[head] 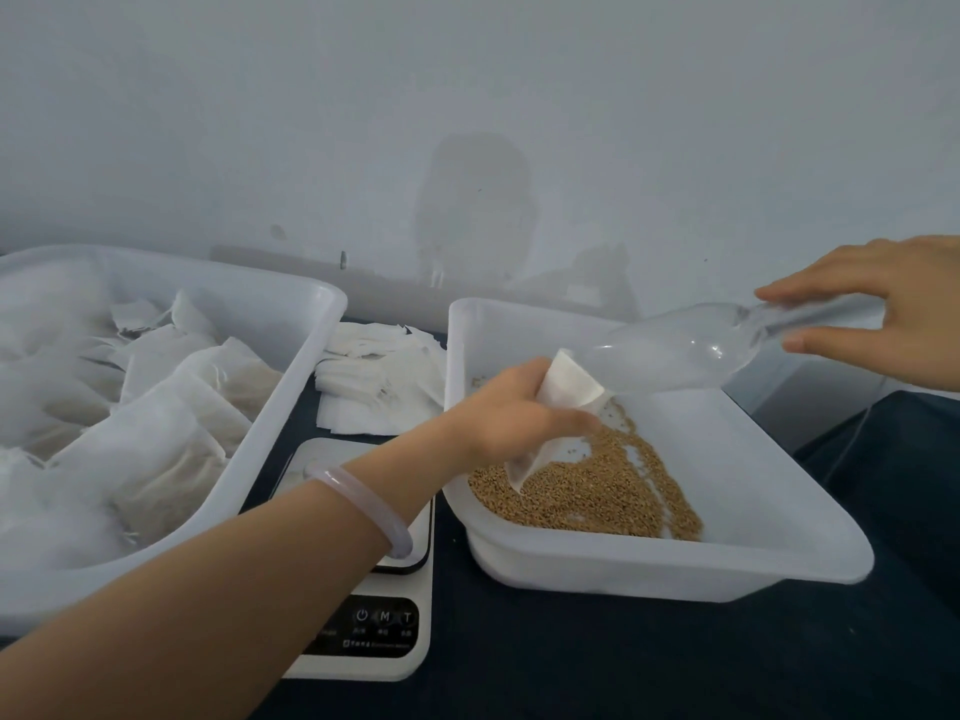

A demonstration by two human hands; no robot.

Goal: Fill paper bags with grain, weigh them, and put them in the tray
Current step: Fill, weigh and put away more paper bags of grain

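Observation:
My left hand (511, 415) grips a small white paper bag (566, 389) over the right tray (779, 491), which holds a patch of brown grain (597, 491). The bag's open mouth faces up and right. My right hand (883, 314) holds the handle of a clear plastic scoop (680, 356), whose tip meets the bag's mouth. I cannot tell whether grain lies in the scoop. The large left tray (291, 324) holds several filled paper bags (156, 439). A white digital scale (374, 626) sits between the trays, partly hidden by my left forearm.
A loose pile of empty paper bags (379, 376) lies on the dark table (623, 657) behind the scale. A pale wall stands close behind the trays. The table's right edge drops off near the right tray.

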